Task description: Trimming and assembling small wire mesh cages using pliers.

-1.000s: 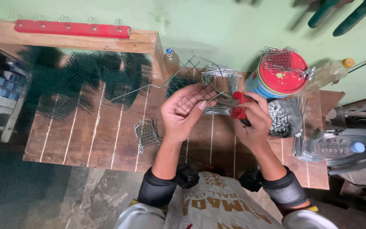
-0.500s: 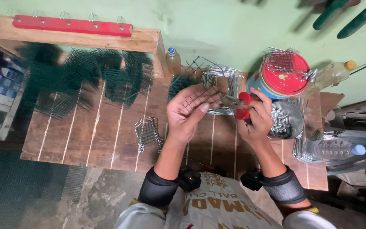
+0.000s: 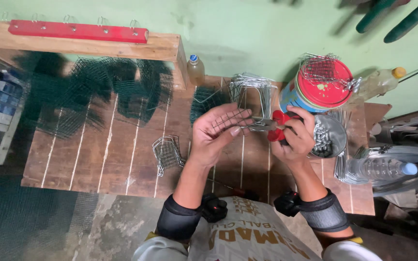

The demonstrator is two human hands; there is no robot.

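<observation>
My left hand [image 3: 216,135] holds a small piece of wire mesh [image 3: 232,118] flat across its fingers, above the wooden workbench [image 3: 97,154]. My right hand [image 3: 293,135] grips red-handled pliers [image 3: 277,126] whose jaws point left and meet the right edge of the mesh. Both hands hover over the middle of the bench. A small finished wire basket [image 3: 167,152] lies on the planks just left of my left wrist.
Dark green mesh pieces [image 3: 107,92] cover the bench's left half. A stack of bent wire frames [image 3: 252,92], a tin with a red lid [image 3: 322,87], a bowl of small metal parts [image 3: 327,137] and plastic bottles [image 3: 383,166] crowd the right. A red hook rail [image 3: 78,31] lies at the back.
Both hands stay together over the bench with only slight shifts; the pliers remain at the edge of the mesh piece.
</observation>
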